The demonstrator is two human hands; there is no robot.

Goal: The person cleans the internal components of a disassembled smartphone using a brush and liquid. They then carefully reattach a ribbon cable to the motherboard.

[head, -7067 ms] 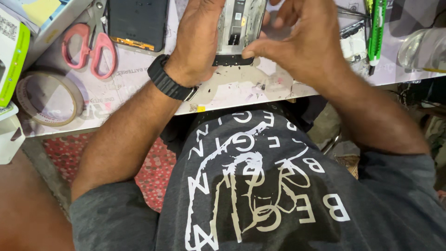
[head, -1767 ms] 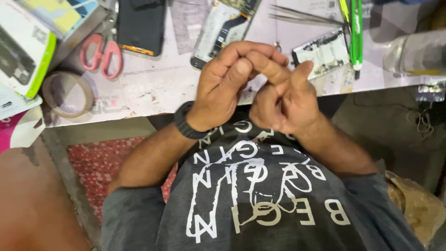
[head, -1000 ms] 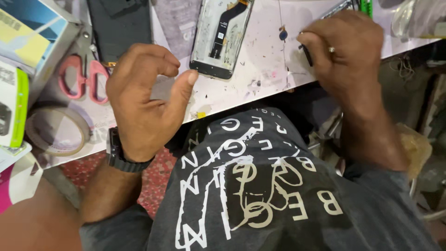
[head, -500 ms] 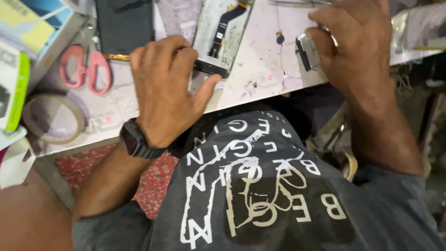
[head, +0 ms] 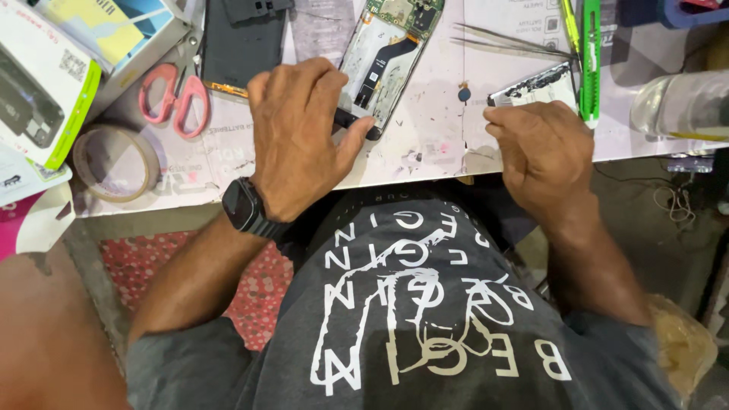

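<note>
Centre of frame: left hand (head: pixel 300 140), palm down, thumb touching the lower end of an opened phone frame (head: pixel 387 61) with exposed circuit board. Right of centre: right hand (head: pixel 543 156), fingers curled at a small silver phone part (head: pixel 531 85). Upper right: tweezers (head: pixel 509 39), green utility knife (head: pixel 591 57). Upper left: pink-handled scissors (head: pixel 176 99), tape roll (head: pixel 115 163), dark phone panel (head: pixel 241 42). All on a stained white worktable (head: pixel 433 144).

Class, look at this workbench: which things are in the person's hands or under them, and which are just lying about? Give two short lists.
In hand:
left hand on the opened phone frame
right hand touching the small flat part

Lying about:
pink scissors
tape roll
tweezers
green cutter
dark phone panel
boxes
</note>
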